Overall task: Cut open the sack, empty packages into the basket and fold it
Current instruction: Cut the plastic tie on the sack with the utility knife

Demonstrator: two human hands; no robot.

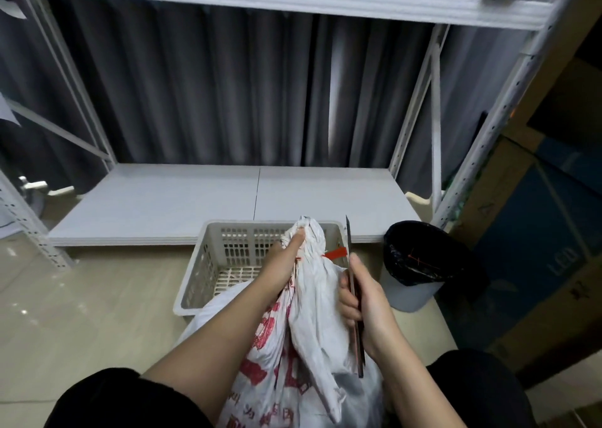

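Floor-side, left hand point(286, 261) grips sack point(312, 300); right hand point(365, 300) clasps knife point(353, 294).

One sack point(312, 323), white with red print, neck bunched in my left hand point(283, 261). One red tie point(335, 252) round that neck. One knife point(353, 297), held in my right hand point(365, 310). Two hands of mine in view, both occupied. One basket point(208, 265), pale slotted plastic, on the floor. One bin point(420, 265) with a black liner, right of the basket. One white shelving unit point(228, 199) ahead. Cardboard boxes point(534, 248) stacked at far right; count unclear.
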